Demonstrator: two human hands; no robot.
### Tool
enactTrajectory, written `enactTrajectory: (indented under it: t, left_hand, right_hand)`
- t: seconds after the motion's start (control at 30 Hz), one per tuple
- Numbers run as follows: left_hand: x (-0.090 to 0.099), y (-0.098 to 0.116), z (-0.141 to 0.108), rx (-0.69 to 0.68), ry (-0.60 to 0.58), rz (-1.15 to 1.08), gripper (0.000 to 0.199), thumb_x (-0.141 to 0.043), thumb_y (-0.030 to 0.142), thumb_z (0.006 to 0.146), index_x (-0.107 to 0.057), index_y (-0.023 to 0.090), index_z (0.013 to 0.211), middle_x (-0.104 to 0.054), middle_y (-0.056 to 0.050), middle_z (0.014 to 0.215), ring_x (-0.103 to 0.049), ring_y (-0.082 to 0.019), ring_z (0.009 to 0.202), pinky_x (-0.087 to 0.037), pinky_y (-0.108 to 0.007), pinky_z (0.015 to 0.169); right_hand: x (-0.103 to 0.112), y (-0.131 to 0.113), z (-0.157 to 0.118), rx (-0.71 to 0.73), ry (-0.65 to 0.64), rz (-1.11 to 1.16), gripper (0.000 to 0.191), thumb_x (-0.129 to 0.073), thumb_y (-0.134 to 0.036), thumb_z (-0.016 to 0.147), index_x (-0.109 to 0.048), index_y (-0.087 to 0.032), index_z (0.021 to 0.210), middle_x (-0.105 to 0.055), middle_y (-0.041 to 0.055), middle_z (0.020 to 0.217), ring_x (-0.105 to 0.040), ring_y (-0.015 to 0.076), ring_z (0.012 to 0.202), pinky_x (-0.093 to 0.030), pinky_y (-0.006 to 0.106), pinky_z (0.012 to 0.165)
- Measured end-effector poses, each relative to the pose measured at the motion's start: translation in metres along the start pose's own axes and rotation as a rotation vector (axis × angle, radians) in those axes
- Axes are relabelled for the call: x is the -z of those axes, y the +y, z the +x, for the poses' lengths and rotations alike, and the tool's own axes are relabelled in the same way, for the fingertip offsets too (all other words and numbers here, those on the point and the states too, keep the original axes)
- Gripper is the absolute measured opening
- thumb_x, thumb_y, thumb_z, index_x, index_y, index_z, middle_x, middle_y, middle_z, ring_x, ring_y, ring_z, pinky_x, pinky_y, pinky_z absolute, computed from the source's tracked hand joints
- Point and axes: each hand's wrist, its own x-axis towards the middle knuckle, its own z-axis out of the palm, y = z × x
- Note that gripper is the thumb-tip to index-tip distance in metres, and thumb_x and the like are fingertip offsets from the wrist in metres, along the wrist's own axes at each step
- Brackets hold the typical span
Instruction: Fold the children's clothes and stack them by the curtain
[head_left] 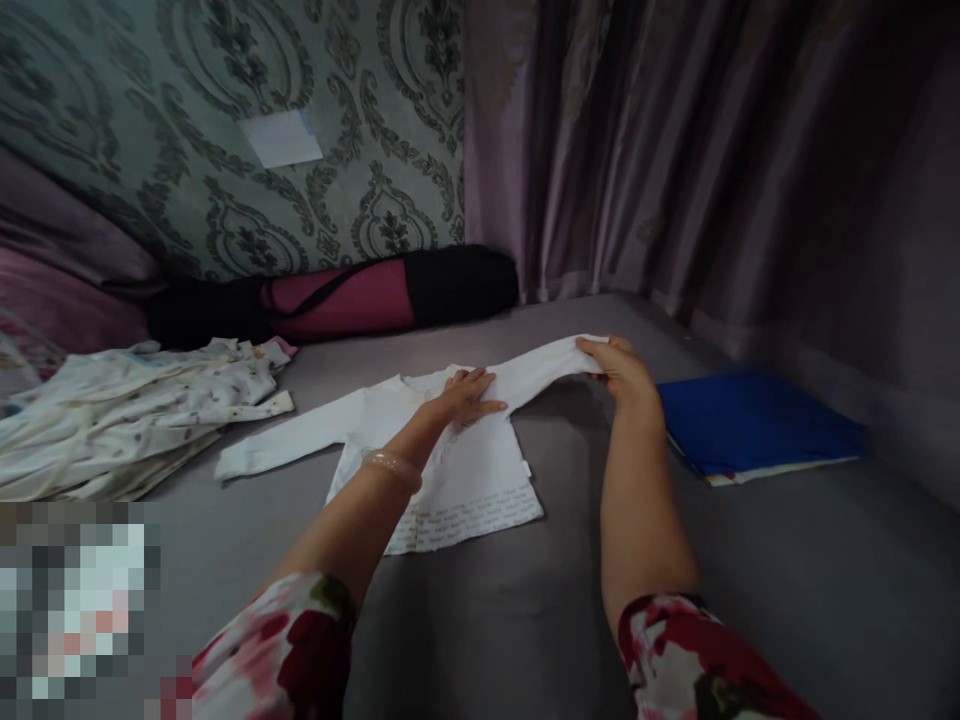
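A small white long-sleeved shirt (480, 480) lies spread on the grey sheet, with lines of print near its hem. My left hand (466, 396) rests on its upper chest, fingers apart, a clear bangle round the wrist. Pinched between thumb and fingers of my right hand (616, 362) is the cuff of the right-side sleeve, which is stretched out and lifted slightly. The other sleeve lies flat to the left.
Patterned light clothes (142, 410) are heaped at the left. A folded blue cloth (757, 425) lies at the right. A black and maroon roll-shaped bag (360, 298) rests along the wall, beside purple curtains (570, 150). Part of the lower left corner is pixelated.
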Motion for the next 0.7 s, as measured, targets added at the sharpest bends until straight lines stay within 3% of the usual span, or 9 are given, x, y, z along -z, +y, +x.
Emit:
enactTrajectory:
  t: [0.17,0.33,0.47,0.6,0.7]
  left_hand:
    - [0.012,0.005,0.014,0.044,-0.071,0.017,0.097,-0.056,0.08,0.065,-0.038,0.027,0.145,-0.027,-0.017,0.154,-0.024,-0.045,0.136,-0.024,-0.058,0.107]
    - [0.027,0.012,0.026,0.099,-0.14,-0.035,0.111,-0.071,0.076,0.048,-0.042,0.027,0.143,-0.036,-0.021,0.148,-0.027,-0.051,0.134,-0.029,-0.064,0.101]
    - [0.032,0.018,0.033,0.143,-0.181,-0.042,0.113,-0.077,0.072,0.041,-0.046,0.027,0.14,-0.04,-0.022,0.144,-0.028,-0.052,0.133,-0.03,-0.064,0.101]
    - [0.025,0.01,0.028,0.12,-0.075,-0.131,0.105,-0.078,0.069,0.044,-0.051,0.023,0.135,-0.045,-0.021,0.139,-0.035,-0.047,0.132,-0.035,-0.056,0.102]
    - [0.016,-0.002,0.011,0.063,0.117,-0.32,0.09,-0.076,0.06,0.059,-0.049,0.018,0.134,-0.046,-0.019,0.138,-0.046,-0.036,0.125,-0.04,-0.045,0.1]
  right_hand:
    - [-0.011,-0.011,-0.009,-0.072,-0.073,0.083,0.003,-0.062,-0.015,0.082,-0.059,-0.016,0.083,-0.056,-0.0048,0.058,-0.047,0.0073,0.044,-0.029,0.018,0.038]
    - [-0.023,-0.016,-0.014,-0.058,-0.156,0.078,0.005,-0.061,-0.02,0.084,-0.061,-0.016,0.087,-0.058,-0.0039,0.061,-0.048,0.0074,0.046,-0.03,0.017,0.04]
    - [-0.033,-0.017,-0.018,-0.065,-0.151,0.099,0.009,-0.062,-0.02,0.082,-0.061,-0.017,0.09,-0.061,-0.0035,0.064,-0.05,0.0072,0.048,-0.034,0.016,0.042]
    - [-0.038,-0.015,-0.02,-0.062,-0.144,0.105,0.007,-0.062,-0.018,0.082,-0.061,-0.015,0.088,-0.059,-0.0037,0.062,-0.049,0.0068,0.047,-0.031,0.015,0.039]
    - [-0.042,-0.014,-0.02,-0.03,-0.142,0.037,0.007,-0.061,-0.021,0.084,-0.06,-0.016,0.089,-0.06,-0.0033,0.064,-0.05,0.007,0.048,-0.032,0.015,0.039]
